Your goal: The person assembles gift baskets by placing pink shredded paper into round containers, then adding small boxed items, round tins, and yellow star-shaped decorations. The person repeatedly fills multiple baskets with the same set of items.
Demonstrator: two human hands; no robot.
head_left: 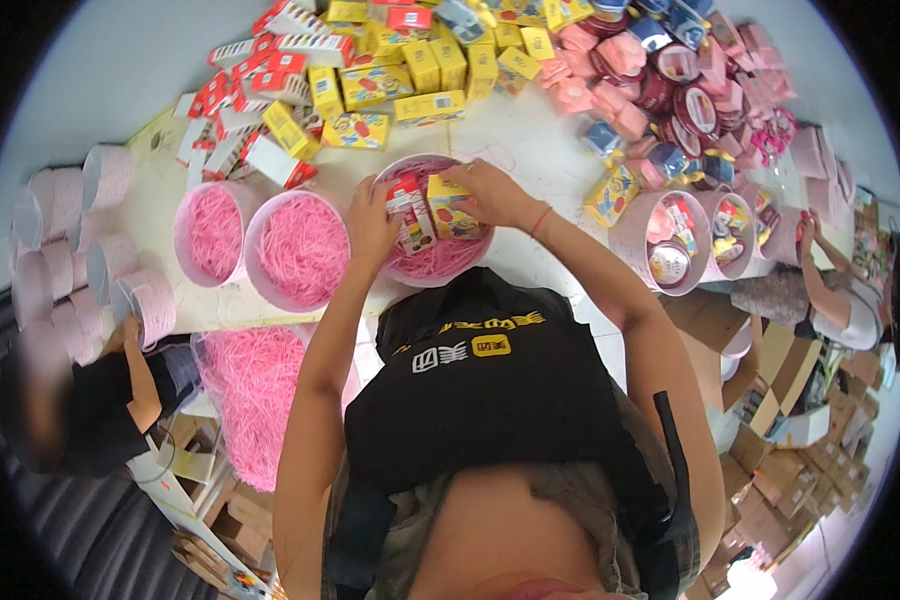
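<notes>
In front of me stands a round bucket (432,282) with pink shredded paper (442,263) inside. My left hand (372,218) reaches in at its left side, fingers closed on a red and white box (411,212). At the bucket's right side, my right hand (495,196) grips a yellow printed box (450,208). The two boxes sit side by side on the paper. To the left are two more buckets of pink shred, the nearer bucket (300,250) and the farther bucket (210,235).
Behind lie piles of red-white boxes (275,160), yellow boxes (378,85) and pink packets with round dark-red tubs (695,108). Filled buckets (660,240) line the right. A bag of pink shred (250,400) hangs below the table edge. Co-workers stand at left (100,400) and right (840,290).
</notes>
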